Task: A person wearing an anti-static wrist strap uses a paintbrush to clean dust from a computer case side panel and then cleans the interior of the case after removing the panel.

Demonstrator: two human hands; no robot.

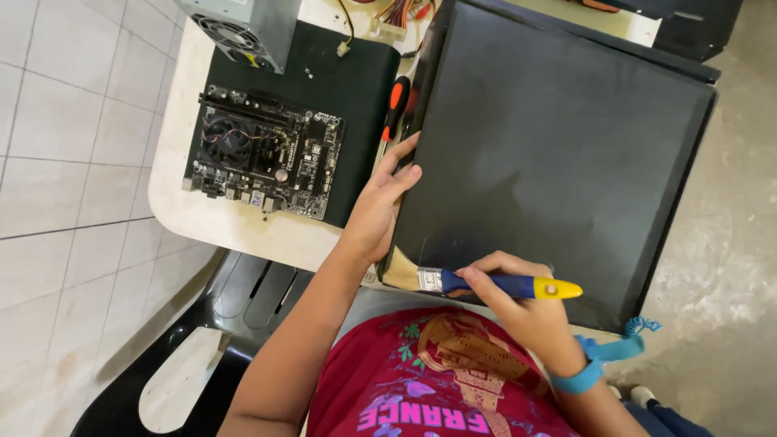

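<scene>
While the motherboard (263, 154) lies on a dark mat at the table's (243, 231) left end, w/ a power supply (243, 28) behind it, the left hand (387, 206) presses flat, fingers open, on the black PC case panel's (550, 154) left edge. An orange-handled screwdriver (395, 103) sits just beyond. Right hand (518, 311) has a clenched grip on the paintbrush (486, 283): long axis runs left-right along the panel's near edge, bristles pointing left toward the corner, yellow tip right. Right hand's nearer.
</scene>
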